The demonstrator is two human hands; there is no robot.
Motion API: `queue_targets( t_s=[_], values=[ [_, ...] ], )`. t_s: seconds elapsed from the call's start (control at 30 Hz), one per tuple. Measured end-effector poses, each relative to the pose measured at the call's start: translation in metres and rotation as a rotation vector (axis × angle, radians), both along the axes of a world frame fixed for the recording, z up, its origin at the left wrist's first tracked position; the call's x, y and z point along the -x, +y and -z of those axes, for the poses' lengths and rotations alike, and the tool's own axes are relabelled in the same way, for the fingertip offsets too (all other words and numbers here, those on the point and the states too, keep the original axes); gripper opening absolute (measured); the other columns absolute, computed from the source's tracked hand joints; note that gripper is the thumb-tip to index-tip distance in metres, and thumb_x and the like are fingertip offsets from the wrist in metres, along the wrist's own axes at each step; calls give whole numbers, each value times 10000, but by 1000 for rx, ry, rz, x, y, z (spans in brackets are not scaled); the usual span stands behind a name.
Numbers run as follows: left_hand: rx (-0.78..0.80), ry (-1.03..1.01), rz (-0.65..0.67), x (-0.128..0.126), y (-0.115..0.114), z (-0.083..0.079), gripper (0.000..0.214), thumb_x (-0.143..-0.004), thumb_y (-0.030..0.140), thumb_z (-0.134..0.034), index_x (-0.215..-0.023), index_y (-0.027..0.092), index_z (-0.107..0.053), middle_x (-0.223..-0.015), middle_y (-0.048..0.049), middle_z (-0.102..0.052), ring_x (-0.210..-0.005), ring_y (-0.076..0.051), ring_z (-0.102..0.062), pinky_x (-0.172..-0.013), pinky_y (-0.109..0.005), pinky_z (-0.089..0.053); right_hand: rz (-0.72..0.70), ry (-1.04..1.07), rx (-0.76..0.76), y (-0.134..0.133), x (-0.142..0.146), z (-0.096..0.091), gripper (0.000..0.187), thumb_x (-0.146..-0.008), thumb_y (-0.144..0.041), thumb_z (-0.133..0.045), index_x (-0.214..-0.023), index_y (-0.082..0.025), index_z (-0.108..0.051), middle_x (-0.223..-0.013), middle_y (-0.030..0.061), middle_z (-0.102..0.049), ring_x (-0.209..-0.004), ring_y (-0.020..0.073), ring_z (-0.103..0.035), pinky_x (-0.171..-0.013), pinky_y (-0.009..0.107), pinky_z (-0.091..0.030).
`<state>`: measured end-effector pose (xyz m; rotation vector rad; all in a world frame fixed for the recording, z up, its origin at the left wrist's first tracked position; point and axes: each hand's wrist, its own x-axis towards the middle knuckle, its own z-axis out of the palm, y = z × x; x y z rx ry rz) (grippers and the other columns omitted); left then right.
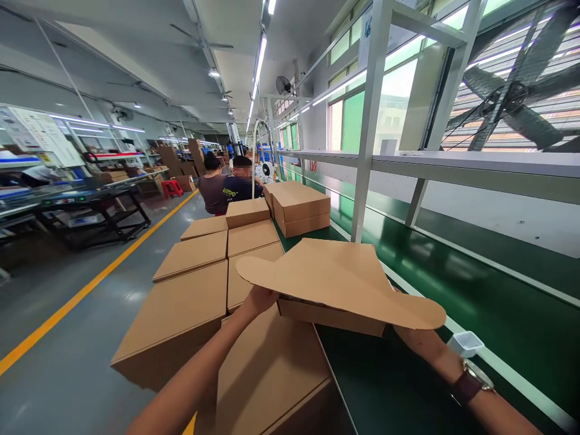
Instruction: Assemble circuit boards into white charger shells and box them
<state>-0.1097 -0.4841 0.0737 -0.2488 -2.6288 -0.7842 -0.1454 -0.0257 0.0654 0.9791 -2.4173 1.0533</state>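
A flat brown cardboard box [335, 275] with rounded flaps sticking out left and right hovers over the edge of the green conveyor belt [453, 290]. My left hand [260, 297] grips the box at its left flap, fingers tucked under the board. My right hand [410, 333] is under the right flap, mostly hidden by it; a wristwatch [471, 379] shows on that wrist. Both forearms reach up from the bottom of the view.
Rows of closed cardboard boxes [190, 290] are stacked left of the belt. Two stacked boxes [301, 211] rest on the belt ahead. A small white tray [466, 343] lies by my right wrist. Two people [229, 187] work further along. White shelf frame [369, 139] stands right.
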Motion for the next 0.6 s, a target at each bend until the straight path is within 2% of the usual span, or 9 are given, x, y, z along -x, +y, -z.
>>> queue_targets(
  t_s=[0.07,0.13,0.2,0.27,0.33,0.43,0.5,0.6],
  values=[
    [-17,-36,18,-8,-12,-9,552,-907,590,-545,-1287,212,-677,-1261,-162,-744,-1252,-406,-647,-1062,-553,-533,-9,-19,-30,12,4,-3,598,-1002,-525,-504,-1532,-251,-472,-1439,133,-636,-1386,389,-553,-1183,630,-440],
    [-37,-44,33,-14,-23,-25,706,-874,608,-617,-1437,184,-571,-1358,-172,-697,-1292,-384,-633,-1087,-506,-526,17,-56,-30,21,9,-13,735,-947,-594,-601,-1570,-256,-406,-1488,133,-597,-1409,399,-528,-1205,635,-400],
    [-67,-26,34,-14,-27,-43,918,-861,584,-659,-1607,159,-335,-1489,-195,-598,-1324,-362,-617,-1111,-479,-510,39,-121,4,24,12,-25,909,-891,-617,-686,-1629,-275,-280,-1475,137,-608,-1352,387,-586,-1162,599,-467],
    [-106,-5,57,-9,-25,-56,994,-888,545,-640,-1665,161,-155,-1594,-208,-480,-1343,-345,-606,-1134,-474,-493,5,-172,47,18,11,-39,1036,-873,-589,-724,-1667,-276,-136,-1497,144,-589,-1308,368,-623,-1119,571,-518],
    [-141,1,131,1,-19,-63,904,-930,533,-584,-1662,171,-195,-1636,-197,-422,-1400,-344,-559,-1183,-485,-451,-43,-170,88,6,10,-52,1014,-895,-534,-710,-1670,-268,-113,-1569,150,-514,-1350,360,-590,-1132,554,-508],
    [-166,-14,256,12,-14,-64,740,-946,576,-546,-1554,164,-458,-1603,-175,-479,-1480,-345,-470,-1259,-488,-366,-49,-121,133,-10,7,-60,730,-935,-465,-644,-1588,-287,-369,-1610,115,-465,-1431,355,-510,-1196,532,-441],
    [-163,-21,316,13,-14,-60,716,-896,602,-624,-1470,179,-561,-1586,-168,-501,-1490,-361,-453,-1275,-507,-343,-72,-146,157,-13,4,-55,617,-924,-467,-636,-1503,-308,-494,-1606,89,-472,-1448,357,-488,-1196,515,-445],
    [-172,5,359,6,-13,-54,743,-843,560,-721,-1483,231,-536,-1633,-152,-432,-1513,-386,-410,-1266,-559,-348,-80,-272,216,-8,-4,-37,610,-906,-483,-637,-1483,-317,-529,-1627,86,-445,-1393,376,-545,-1084,473,-558]
  ],
)
